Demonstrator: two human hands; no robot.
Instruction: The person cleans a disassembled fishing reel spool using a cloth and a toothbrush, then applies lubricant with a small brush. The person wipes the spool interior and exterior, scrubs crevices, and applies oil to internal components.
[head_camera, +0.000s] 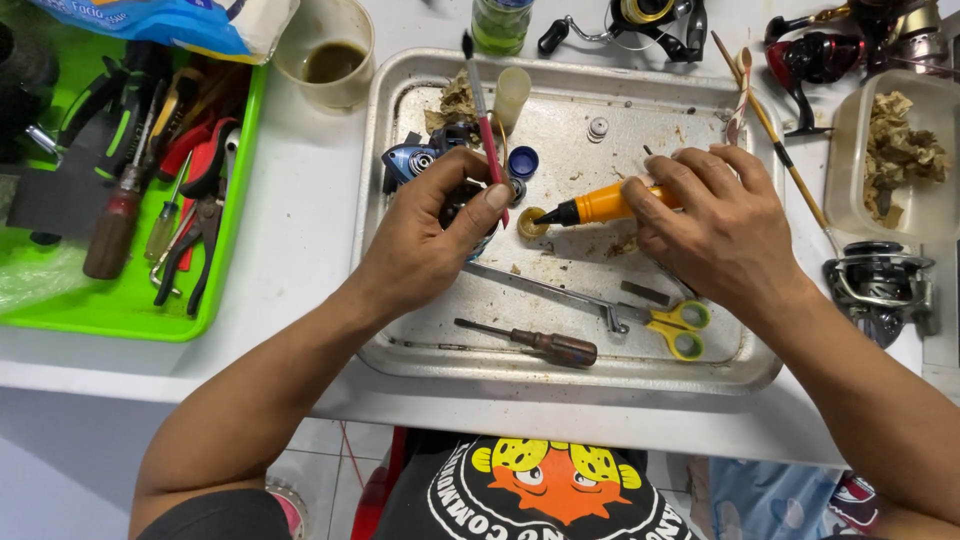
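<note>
My left hand (432, 232) grips a small dark and blue fishing reel (420, 160) over the metal tray (700, 370) and also pinches a thin red brush (484, 110) that points up and away. My right hand (718, 220) holds an orange squeeze bottle (605, 204) with a black nozzle. The nozzle tip points left at a small brass ring part (531, 224) lying on the tray, just right of the reel.
On the tray lie a brown-handled screwdriver (545, 345), yellow-handled scissors (675, 325), a metal rod, a blue cap (522, 160) and a pale tube. A green tray (230, 260) of tools sits left, a cup (330, 55) behind, more reels (880, 285) and a tub right.
</note>
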